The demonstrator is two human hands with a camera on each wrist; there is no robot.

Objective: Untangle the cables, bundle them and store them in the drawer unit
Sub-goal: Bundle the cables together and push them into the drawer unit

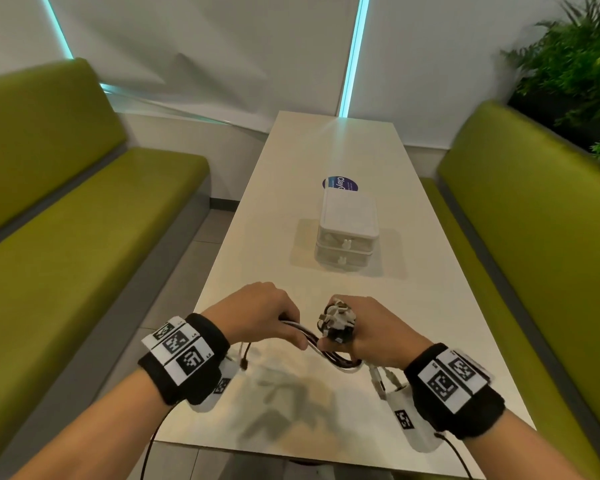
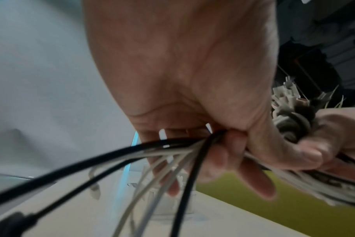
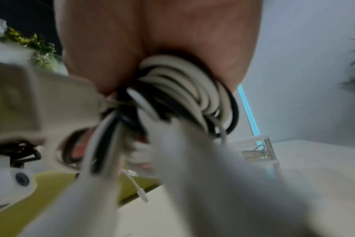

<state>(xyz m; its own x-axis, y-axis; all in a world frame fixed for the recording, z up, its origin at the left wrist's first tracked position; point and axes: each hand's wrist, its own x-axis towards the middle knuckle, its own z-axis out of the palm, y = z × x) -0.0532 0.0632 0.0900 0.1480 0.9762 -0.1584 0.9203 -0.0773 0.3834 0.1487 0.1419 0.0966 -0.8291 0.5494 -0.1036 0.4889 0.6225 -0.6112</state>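
Note:
A bunch of black and white cables (image 1: 329, 353) hangs between my two hands above the near end of the table. My left hand (image 1: 267, 317) grips the loose run of strands (image 2: 172, 150), whose free ends trail down past the wrist. My right hand (image 1: 364, 327) holds the wound coil of cables (image 3: 184, 96), with plugs sticking up out of its top (image 1: 338, 315). The white drawer unit (image 1: 347, 233) stands further up the table, its two drawers closed.
The long white table (image 1: 326, 161) runs away from me between two green benches (image 1: 84, 216) (image 1: 534, 220). A round blue sticker (image 1: 340, 184) lies behind the drawer unit. Plants (image 1: 582, 71) stand at the far right.

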